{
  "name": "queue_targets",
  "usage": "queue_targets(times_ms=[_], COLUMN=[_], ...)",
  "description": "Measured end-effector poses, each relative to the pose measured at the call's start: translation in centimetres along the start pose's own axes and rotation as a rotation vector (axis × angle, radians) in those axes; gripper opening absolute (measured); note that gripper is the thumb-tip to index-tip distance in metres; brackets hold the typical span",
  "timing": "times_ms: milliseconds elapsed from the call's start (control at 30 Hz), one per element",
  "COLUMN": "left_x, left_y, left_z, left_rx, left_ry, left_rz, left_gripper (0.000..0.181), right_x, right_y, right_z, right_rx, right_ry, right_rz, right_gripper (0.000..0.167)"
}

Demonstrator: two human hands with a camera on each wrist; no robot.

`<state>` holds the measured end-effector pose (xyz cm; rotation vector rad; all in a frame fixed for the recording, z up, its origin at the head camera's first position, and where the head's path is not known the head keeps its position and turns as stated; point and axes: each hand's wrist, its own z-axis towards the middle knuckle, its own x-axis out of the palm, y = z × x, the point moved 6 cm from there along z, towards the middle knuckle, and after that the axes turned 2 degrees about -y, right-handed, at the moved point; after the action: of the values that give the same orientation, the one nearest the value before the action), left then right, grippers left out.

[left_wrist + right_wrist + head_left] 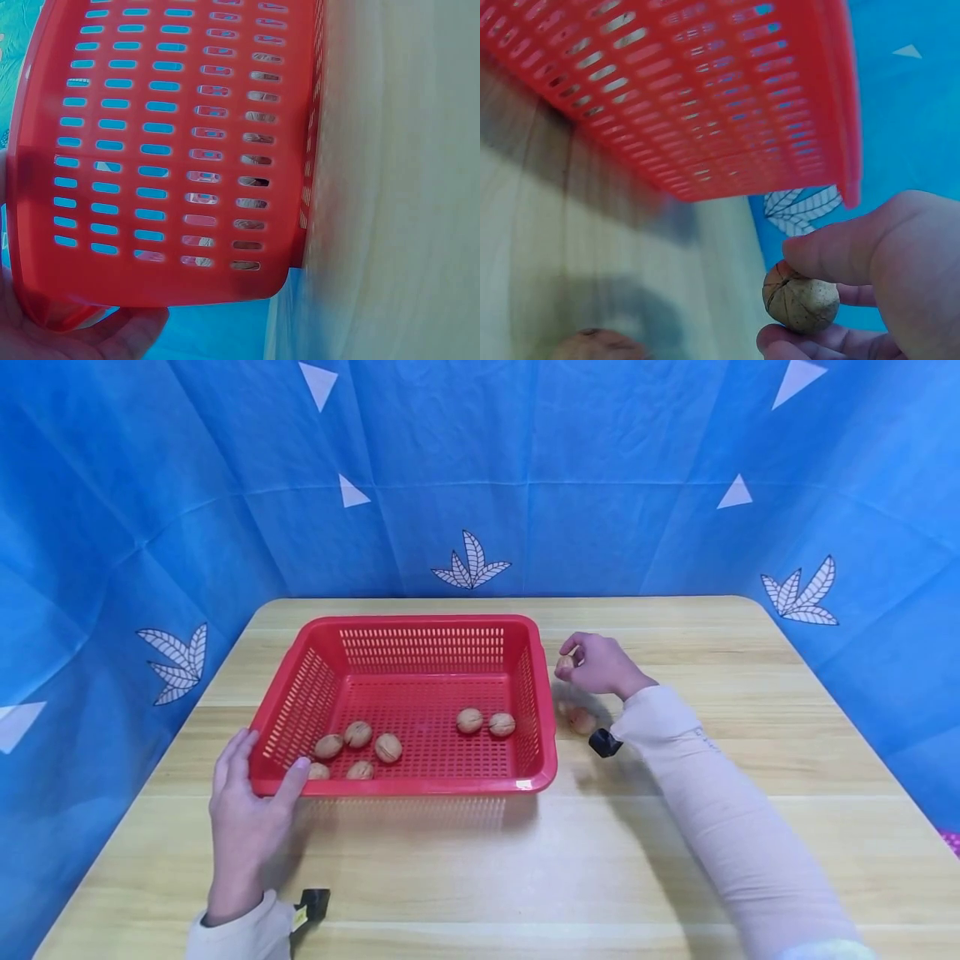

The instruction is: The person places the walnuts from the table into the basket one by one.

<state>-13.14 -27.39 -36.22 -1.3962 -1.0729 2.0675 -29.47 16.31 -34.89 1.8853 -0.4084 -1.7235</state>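
Note:
A red plastic basket (420, 787) with slotted walls stands on the table, holding several walnuts (388, 747), most of them toward its front left. At the basket's front left corner, my left hand (247, 818) grips the rim, thumb over the top; the left wrist view shows fingers (139, 330) under that rim. Just outside the right wall, my right hand (606, 667) pinches a walnut (802, 304) between thumb and fingers, above the table. Below that hand another walnut (581, 721) lies on the table, partly blurred; it also shows at the bottom of the right wrist view.
The light wooden table (465, 877) extends on all sides of the basket. A blue cloth (600, 485) with white triangles and leaf prints hangs behind and at both sides. Each sleeve cuff carries a small black device (604, 743).

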Motion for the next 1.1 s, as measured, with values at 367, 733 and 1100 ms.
queue_targets(times_ms=[367, 733, 1100], left_x=[0.2, 0.4, 0.2], left_y=[0.0, 0.0, 0.3], left_z=[-0.2, -0.1, 0.0], left_rx=[0.028, 0.009, -0.002], left_ry=[-0.004, -0.001, -0.004], left_rz=[-0.019, -0.001, -0.005], left_gripper=[0.081, 0.084, 0.082], right_x=[-1.9, -2.8, -1.7], right_y=[2.1, 4.9, 7.6], right_z=[0.1, 0.2, 0.8], right_rx=[-0.051, -0.064, -0.093], right_ry=[-0.025, -0.056, -0.034], right_rz=[0.006, -0.007, 0.023], right_gripper=[0.033, 0.034, 0.033])
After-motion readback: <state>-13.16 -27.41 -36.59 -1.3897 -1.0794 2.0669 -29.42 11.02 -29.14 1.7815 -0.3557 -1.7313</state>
